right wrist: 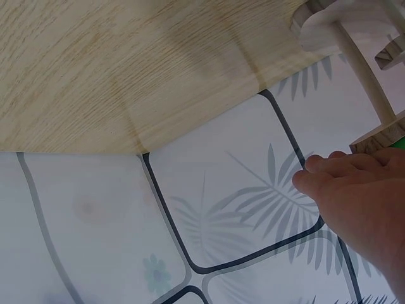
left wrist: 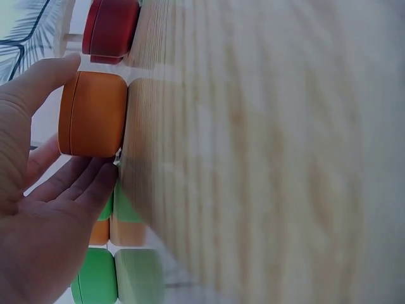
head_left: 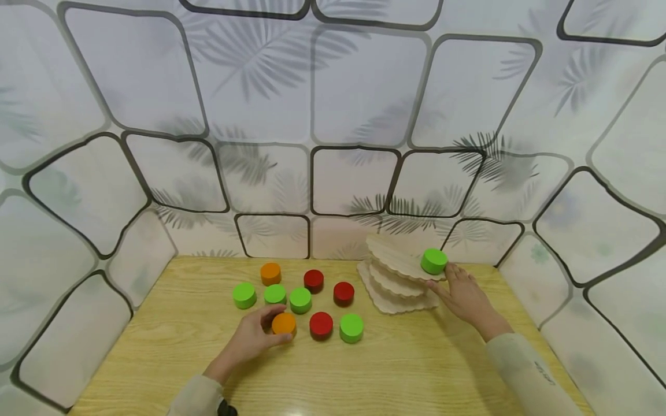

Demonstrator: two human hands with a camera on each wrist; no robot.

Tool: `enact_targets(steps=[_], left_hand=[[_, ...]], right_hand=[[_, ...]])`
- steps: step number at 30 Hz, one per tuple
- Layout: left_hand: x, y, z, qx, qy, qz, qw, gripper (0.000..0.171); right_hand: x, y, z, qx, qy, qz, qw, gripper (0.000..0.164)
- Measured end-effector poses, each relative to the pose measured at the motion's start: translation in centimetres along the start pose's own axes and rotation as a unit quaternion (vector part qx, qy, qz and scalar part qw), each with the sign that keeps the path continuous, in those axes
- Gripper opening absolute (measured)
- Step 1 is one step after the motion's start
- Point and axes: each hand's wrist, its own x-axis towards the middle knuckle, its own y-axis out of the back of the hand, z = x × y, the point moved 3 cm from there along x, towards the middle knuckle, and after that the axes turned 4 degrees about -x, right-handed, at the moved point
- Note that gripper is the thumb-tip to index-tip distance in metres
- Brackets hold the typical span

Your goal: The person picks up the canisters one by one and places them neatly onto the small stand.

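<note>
At the far left of the group, a green block (head_left: 244, 295) stood on the wooden table (head_left: 406, 370). Near it was the left hand (head_left: 251, 336), its thumb and fingers curled round an orange block (head_left: 284, 325), which rested on the table. Behind this hand there were another orange block (head_left: 270, 274) and two more green blocks, just beside each other. Further to the right stood three red blocks and, in the front, one green block (head_left: 351, 328). Next came a wooden stand (head_left: 387, 303) of three wavy tiers, and on its top tier, close to the right edge, sat a green disc (head_left: 434, 261). The right hand (head_left: 468, 297) was open at this edge, with rather straight fingers beside the disc; whether they touched it, I cannot tell.
</note>
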Motion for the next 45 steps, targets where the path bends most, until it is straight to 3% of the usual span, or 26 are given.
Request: enact_targets(steps=[9,25,35,45], left_hand=[[-0.4,0.1,0.1,0.037,-0.005,0.012,0.9992,0.066],[-0.5,0.3,0.7,0.021,0.009,0.037,0.999,0.06],[-0.2,0.3,2.7,-0.011,-0.029,0.031,0.999,0.059],[0.9,-1.0,5.4,-0.002,-0.046,0.037,0.9983,0.062]], right_hand=[[-0.1,0.1,-0.2,0.003,-0.001,0.003,1.0,0.089],[-0.3,0.2,-0.4,-0.001,-0.001,0.003,1.0,0.088],[-0.4,0.1,-0.2,-0.007,-0.004,-0.001,1.0,0.09],[-0.4,0.1,-0.2,-0.01,-0.006,-0.008,1.0,0.09]])
